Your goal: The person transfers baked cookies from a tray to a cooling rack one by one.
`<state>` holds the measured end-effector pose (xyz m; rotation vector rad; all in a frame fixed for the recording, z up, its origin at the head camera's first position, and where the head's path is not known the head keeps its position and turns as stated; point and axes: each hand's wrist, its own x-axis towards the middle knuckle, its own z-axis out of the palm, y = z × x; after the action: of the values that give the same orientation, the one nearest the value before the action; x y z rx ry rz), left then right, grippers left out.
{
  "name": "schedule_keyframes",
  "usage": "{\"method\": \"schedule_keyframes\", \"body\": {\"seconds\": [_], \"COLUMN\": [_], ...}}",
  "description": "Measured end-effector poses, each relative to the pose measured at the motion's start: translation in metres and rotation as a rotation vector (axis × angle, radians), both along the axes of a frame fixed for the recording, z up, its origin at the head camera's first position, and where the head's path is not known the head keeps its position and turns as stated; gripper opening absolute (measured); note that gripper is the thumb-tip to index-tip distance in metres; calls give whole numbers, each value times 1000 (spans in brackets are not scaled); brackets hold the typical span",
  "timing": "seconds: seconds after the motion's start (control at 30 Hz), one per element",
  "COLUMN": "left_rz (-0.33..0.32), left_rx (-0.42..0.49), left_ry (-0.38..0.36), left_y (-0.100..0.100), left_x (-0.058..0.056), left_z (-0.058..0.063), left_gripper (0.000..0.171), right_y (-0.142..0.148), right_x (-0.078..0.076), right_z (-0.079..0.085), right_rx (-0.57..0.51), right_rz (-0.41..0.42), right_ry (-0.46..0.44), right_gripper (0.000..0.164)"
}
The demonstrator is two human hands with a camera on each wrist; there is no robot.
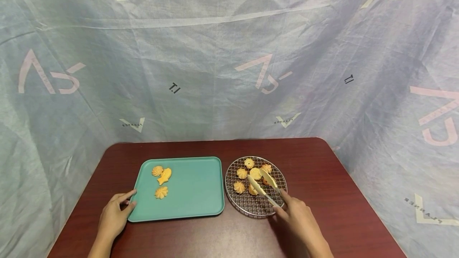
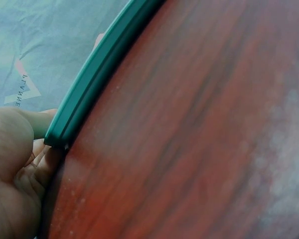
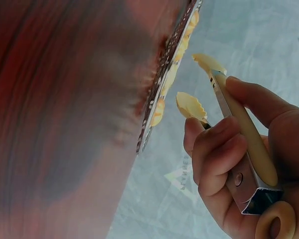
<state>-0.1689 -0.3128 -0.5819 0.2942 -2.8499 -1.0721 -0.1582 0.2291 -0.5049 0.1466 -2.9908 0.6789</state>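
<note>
My right hand (image 1: 297, 214) grips a pair of tongs (image 3: 246, 134) with pale yellow tips, fingers and thumb wrapped round both arms. The tips are spread over the cookies on a round wire cooling rack (image 1: 247, 206); in the right wrist view they stand apart from the cookies with nothing between them. Among those cookies are a round one (image 1: 255, 174) and a swirled one (image 1: 239, 187). My left hand (image 1: 114, 215) holds the left edge of a green tray (image 1: 193, 186), thumb and fingers at its rim. On the tray lie a fish-shaped cookie (image 1: 164, 176), a swirl cookie (image 1: 157, 171) and a flower-shaped cookie (image 1: 161, 192).
Both tray and rack rest on a dark red wooden table (image 1: 201, 238), the rack close to the tray's right side. A grey printed cloth (image 1: 215, 59) hangs behind the table and along its sides.
</note>
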Motion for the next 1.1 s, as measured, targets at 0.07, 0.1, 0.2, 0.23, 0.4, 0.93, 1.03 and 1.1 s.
{"method": "schedule_keyframes", "body": {"seconds": [0.07,0.1,0.2,0.23,0.4,0.93,1.03,1.1], "left_rz": [3,5,9,10,8,-1,1,1], "left_rx": [2,4,5,6,11,-2,2,3], "left_ry": [-5,-5,-4,-5,-13,9,10,10], "left_y": [0,0,0,0,1,0,0,0], "left_x": [0,0,0,0,0,0,0,0], "left_z": [0,0,-1,-1,0,0,0,0], "left_gripper": [46,46,46,46,46,46,46,46], "right_y": [-3,-5,-10,-12,-20,-49,-56,-61], "right_x": [0,0,-1,-1,-3,-7,-8,-9], "right_z": [0,0,-1,-1,-1,0,0,0], "right_rx": [-2,0,-6,-3,-6,-22,-27,-23], "right_rz": [5,7,15,16,33,147,174,192], "right_ry": [-2,5,8,14,18,37,41,44], "right_gripper": [62,62,63,62,62,67,67,66]}}
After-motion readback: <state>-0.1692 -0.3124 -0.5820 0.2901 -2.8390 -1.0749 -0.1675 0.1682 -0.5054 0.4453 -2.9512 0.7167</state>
